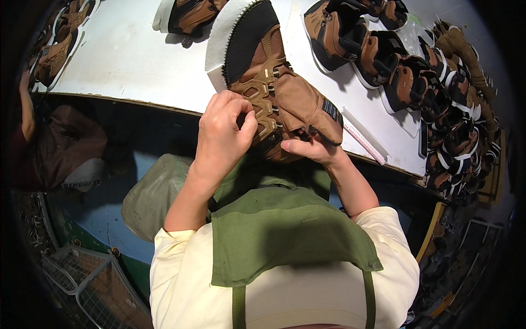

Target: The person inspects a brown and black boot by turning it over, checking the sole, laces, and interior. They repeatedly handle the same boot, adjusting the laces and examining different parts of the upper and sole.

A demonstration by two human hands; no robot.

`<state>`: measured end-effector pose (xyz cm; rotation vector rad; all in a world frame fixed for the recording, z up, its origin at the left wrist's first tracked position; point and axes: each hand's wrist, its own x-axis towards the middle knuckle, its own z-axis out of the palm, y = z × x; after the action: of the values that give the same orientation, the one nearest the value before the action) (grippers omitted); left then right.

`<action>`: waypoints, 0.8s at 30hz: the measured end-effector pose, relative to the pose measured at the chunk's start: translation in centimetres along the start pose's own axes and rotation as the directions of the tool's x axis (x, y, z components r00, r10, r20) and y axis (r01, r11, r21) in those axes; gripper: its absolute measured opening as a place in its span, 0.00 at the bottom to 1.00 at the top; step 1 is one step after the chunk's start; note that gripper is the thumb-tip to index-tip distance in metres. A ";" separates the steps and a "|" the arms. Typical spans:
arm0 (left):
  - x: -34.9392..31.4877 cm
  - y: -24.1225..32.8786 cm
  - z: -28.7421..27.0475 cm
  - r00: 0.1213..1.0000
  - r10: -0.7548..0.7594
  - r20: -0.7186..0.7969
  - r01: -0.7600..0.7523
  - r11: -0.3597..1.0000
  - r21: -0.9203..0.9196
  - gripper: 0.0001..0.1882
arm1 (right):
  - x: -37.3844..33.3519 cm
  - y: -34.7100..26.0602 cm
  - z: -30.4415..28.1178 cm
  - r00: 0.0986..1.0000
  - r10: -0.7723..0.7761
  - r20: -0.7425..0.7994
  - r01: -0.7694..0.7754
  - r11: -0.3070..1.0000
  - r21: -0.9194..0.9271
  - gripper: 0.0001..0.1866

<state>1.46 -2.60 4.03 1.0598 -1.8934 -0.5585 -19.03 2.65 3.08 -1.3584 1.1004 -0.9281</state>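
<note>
A brown shoe upper point(298, 90) with a black toe and a wide white band stitched along its toe edge lies across the table's near edge in front of me. My right hand point(320, 149) grips its collar end from below, thumb on top. At the left side, close to the lace loops, my left hand point(223, 123) is closed in a pinch. What those fingers hold, if anything, is too small to make out. The palm side of my right hand is hidden by the upper.
Several brown and black boots point(378, 55) crowd the right of the white table point(126, 55). A white ruler-like strip point(364, 140) lies right of the upper. Another shoe point(192, 16) stands at the back. A co-worker's arm point(26, 107) shows far left; a wire basket point(90, 274) is below.
</note>
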 end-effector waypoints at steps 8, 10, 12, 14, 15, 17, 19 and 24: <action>0.0 0.1 -0.8 0.994 0.100 0.041 -0.103 0.991 0.084 0.05 | -0.1 0.3 0.6 0.989 -0.145 -0.015 0.142 0.980 -0.137 0.26; 0.0 -0.1 -0.5 0.992 0.118 0.034 -0.119 0.991 0.058 0.05 | -0.1 0.2 0.5 0.993 -0.114 -0.011 0.113 0.990 -0.080 0.28; -0.2 -0.4 -0.3 0.994 0.107 0.017 -0.107 0.994 0.004 0.05 | -0.1 -0.1 0.3 0.998 -0.063 -0.005 0.063 0.998 -0.008 0.30; -0.4 -0.5 -0.1 0.996 0.091 0.011 -0.091 0.995 -0.047 0.05 | -0.3 0.2 0.2 0.998 -0.052 -0.017 0.053 0.998 0.047 0.32; -0.4 -0.6 -0.1 0.997 0.082 0.014 -0.081 0.994 -0.070 0.05 | -0.4 0.3 0.2 0.999 -0.046 -0.022 0.048 0.996 0.074 0.33; -0.6 -0.7 -0.1 0.998 0.061 0.021 -0.058 0.993 -0.106 0.04 | -0.4 0.1 0.1 1.000 0.008 -0.003 -0.007 0.990 0.140 0.34; -0.7 -0.8 -0.1 0.999 0.039 0.029 -0.035 0.990 -0.134 0.04 | -0.4 0.1 0.1 0.998 0.060 0.005 -0.060 0.976 0.210 0.34; -0.8 -1.2 -0.1 0.998 0.030 0.050 -0.019 0.979 -0.205 0.04 | -0.3 0.4 0.2 0.990 0.138 0.000 -0.131 0.942 0.309 0.33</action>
<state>2.34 -2.59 2.86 0.8943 -1.8477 -0.7560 -18.94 3.04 2.71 -1.0065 1.0035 -0.9703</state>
